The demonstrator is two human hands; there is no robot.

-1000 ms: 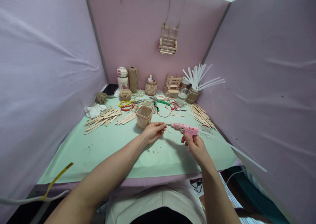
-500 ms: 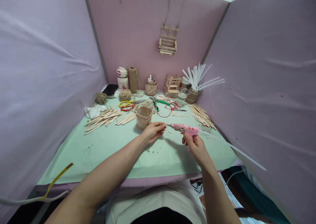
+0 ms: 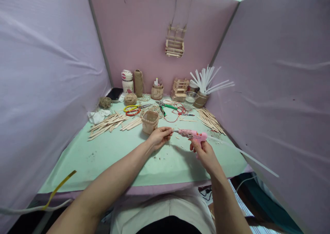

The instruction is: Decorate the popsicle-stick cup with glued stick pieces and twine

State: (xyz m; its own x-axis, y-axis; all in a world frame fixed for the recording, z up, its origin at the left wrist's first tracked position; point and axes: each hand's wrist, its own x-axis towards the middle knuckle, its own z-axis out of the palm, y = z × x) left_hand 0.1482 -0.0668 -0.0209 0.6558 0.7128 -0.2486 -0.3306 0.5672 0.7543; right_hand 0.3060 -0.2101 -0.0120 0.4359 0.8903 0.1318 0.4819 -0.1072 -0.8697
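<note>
A pink hot glue gun [image 3: 192, 134] is gripped in my right hand [image 3: 205, 153], its nozzle pointing left and a long white glue stick [image 3: 254, 160] trailing from its rear. My left hand [image 3: 160, 138] is closed in a pinch right at the nozzle tip. Whatever lies between those fingertips is too small to make out. Just behind my left hand stands a small square basket [image 3: 150, 125] with a braided rim, upright on the green table cover.
Wooden sticks lie in piles at left [image 3: 107, 125] and right [image 3: 210, 120]. Scissors [image 3: 132, 109], green-handled pliers [image 3: 170, 106] and red cord [image 3: 182, 108] lie behind the basket. White glue sticks [image 3: 205, 81] stand in a pot at back right. A wooden stick swing [image 3: 175, 46] hangs above.
Almost nothing differs. Both hands and the glue gun hold the same position, with only a tiny shift of the whole view.
</note>
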